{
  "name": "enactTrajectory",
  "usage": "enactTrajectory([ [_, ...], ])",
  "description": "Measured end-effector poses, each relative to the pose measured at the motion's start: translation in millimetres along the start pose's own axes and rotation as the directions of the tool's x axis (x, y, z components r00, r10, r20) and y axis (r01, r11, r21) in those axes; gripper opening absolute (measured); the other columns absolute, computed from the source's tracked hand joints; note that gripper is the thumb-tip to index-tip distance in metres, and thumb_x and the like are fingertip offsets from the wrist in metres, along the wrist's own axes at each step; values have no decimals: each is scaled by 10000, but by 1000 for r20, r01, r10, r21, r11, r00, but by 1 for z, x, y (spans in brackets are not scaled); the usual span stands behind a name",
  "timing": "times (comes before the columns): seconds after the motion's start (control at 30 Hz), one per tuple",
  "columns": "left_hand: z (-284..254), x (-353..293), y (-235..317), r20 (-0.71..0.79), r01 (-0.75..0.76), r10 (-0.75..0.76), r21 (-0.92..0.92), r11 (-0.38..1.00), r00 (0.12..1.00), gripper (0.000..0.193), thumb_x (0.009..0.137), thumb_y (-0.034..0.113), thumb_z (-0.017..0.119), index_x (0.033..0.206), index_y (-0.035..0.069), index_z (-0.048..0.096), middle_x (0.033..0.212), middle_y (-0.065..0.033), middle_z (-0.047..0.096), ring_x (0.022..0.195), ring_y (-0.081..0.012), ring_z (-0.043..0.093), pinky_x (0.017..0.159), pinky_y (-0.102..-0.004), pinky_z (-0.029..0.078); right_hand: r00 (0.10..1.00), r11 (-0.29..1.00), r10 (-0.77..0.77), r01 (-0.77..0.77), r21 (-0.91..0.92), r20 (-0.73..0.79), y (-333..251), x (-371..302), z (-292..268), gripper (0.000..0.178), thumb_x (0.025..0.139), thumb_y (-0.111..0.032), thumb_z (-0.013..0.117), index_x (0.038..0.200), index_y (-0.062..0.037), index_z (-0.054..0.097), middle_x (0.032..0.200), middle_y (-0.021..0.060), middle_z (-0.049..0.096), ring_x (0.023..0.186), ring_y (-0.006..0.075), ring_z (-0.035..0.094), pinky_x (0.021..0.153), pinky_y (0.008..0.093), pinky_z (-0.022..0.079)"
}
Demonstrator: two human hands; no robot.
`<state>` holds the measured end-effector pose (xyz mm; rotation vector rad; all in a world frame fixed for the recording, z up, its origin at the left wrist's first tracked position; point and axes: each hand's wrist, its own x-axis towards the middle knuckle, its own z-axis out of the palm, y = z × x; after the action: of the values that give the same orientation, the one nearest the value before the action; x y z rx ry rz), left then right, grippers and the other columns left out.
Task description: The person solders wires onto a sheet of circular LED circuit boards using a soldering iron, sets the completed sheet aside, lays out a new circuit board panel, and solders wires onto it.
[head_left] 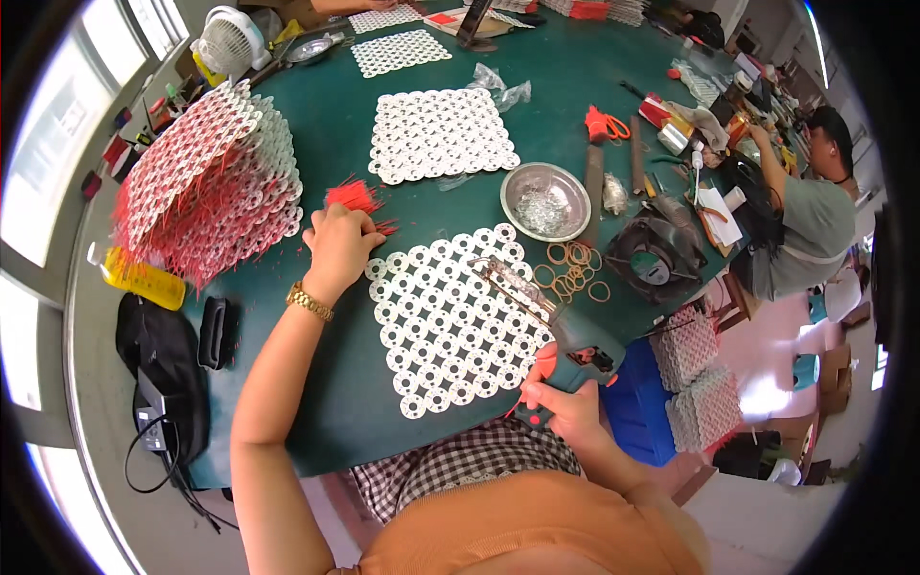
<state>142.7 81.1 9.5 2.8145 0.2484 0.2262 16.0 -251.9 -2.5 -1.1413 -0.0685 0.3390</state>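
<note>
A white panel of joined round discs [450, 321] lies on the green table in front of me. My right hand [565, 407] grips a dark teal pistol-shaped power tool [586, 347], its long metal nose resting over the panel's right part. At the panel's far left corner, my left hand [340, 244] has its fingers curled down beside a bundle of short red wires [353, 196]. What those fingers hold, if anything, is hidden. A metal bowl [545, 202] with small clear pieces stands beyond the tool, near several rubber bands [572, 271].
A tall stack of disc panels with red wires [206, 182] stands at the left. Another white panel [441, 134] lies farther back. Red-handled scissors [606, 125], a black fan [656, 254] and tools crowd the right. A co-worker [810, 211] sits there. A blue bin [634, 398] stands below.
</note>
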Motion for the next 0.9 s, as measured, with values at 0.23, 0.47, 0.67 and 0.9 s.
enactTrajectory([
  [0.23,2,-9,-19,-57,-259,266,107,960,962,102,778,184,739,824,112,684,886,-29,627,927,-265,545,824,-424,357,999,998,49,-48,-45,17,-3,4,1,428,784,43,657,1168,-12,475,789,120,620,627,161,588,643,339,526],
  [0.47,8,-9,-25,-170,-359,382,154,921,908,108,783,159,720,825,115,631,867,-37,577,867,-260,569,722,-415,408,995,999,35,-33,-21,98,-2,6,-8,440,798,39,679,1182,-17,473,799,113,626,640,155,593,618,308,503],
  [0.67,12,2,-19,-127,-377,437,331,865,890,61,868,97,595,886,79,540,904,-103,588,874,-311,561,779,-453,377,984,990,123,-130,49,129,-1,5,-12,392,844,6,695,1184,-14,502,845,74,632,675,123,598,554,257,459],
  [0.9,6,2,-25,-190,-373,465,377,848,865,81,846,74,615,922,69,638,895,-89,578,875,-287,547,801,-430,386,978,996,86,-89,8,187,-6,5,-9,382,852,-1,678,1193,-23,507,861,58,626,679,114,590,555,261,470],
])
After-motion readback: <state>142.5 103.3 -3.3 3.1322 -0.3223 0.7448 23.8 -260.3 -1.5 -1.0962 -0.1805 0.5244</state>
